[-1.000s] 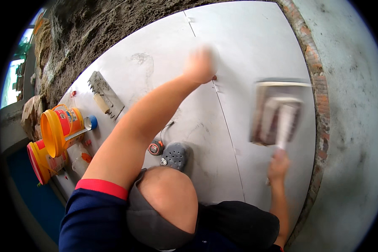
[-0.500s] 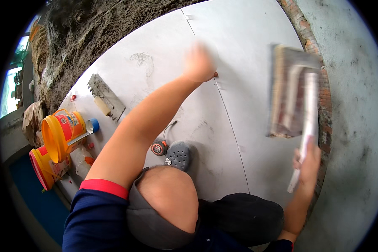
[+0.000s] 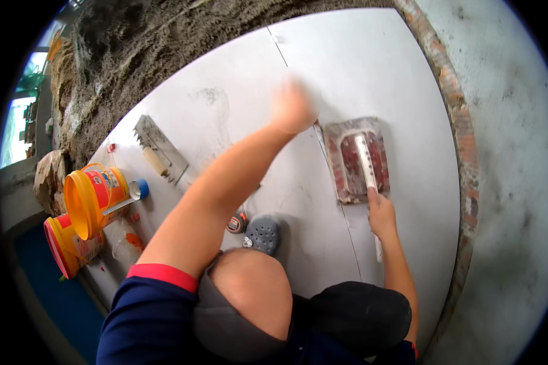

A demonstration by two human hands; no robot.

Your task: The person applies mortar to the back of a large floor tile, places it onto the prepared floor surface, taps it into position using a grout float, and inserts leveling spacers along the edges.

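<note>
My right hand [image 3: 382, 214] is closed around the long white handle of a flat tile beater [image 3: 380, 152]. Its rectangular, reddish-brown, dirt-smeared head is over the pale floor tiles [image 3: 417, 91], close to the joint between them; whether it touches them I cannot tell. Farther up, at that joint, my left hand [image 3: 293, 106] is smeared by motion, so its fingers and anything in them cannot be made out. A small dark piece shows just below it on the joint line, partly hidden.
A notched trowel [image 3: 170, 152] lies on the tiles at the left, near two yellow buckets [image 3: 82, 204] and a clear plastic bag [image 3: 122, 240]. An orange-and-black tape measure [image 3: 237, 223] sits beside my grey clog [image 3: 263, 234]. Rough mortar [image 3: 146, 36] borders the far side; a wall [image 3: 511, 182] rises right.
My right hand has swung the tile beater left and inward from beside the right wall to the tile joint. My left hand stays near the same spot on the joint, blurred in both frames.
</note>
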